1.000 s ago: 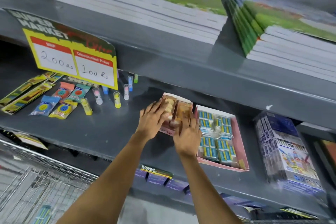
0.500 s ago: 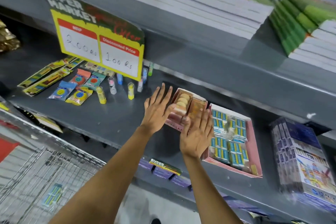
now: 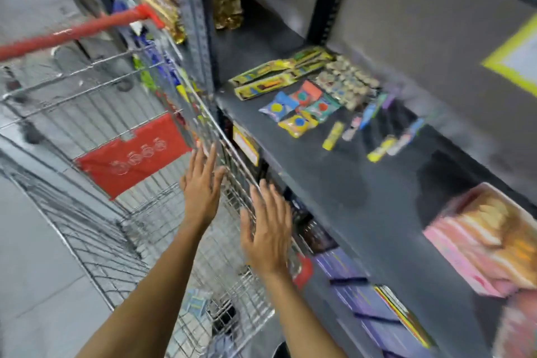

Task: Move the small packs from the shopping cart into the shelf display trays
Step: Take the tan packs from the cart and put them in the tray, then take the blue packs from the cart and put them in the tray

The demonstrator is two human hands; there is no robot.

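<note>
The picture is blurred by motion. My left hand [image 3: 201,186] and my right hand [image 3: 268,231] are both empty with fingers spread, held over the wire shopping cart [image 3: 162,212] near its rim by the shelf. A small blue-and-yellow pack [image 3: 195,301] lies low in the cart, below my left forearm. The pink display tray [image 3: 476,244] with tan packs in it sits on the grey shelf [image 3: 334,183] at the far right, well away from both hands.
The cart has a red handle [image 3: 72,33] and a red flap [image 3: 130,154]. Coloured sachets [image 3: 296,109], glue sticks [image 3: 332,132] and long yellow packs [image 3: 267,84] lie on the shelf. Purple boxes [image 3: 363,293] fill the shelf below. Gold packets [image 3: 226,3] hang further back.
Both hands have left the pink tray on the shelf and swung left and down over the cart. The view has turned sharply left toward the cart.
</note>
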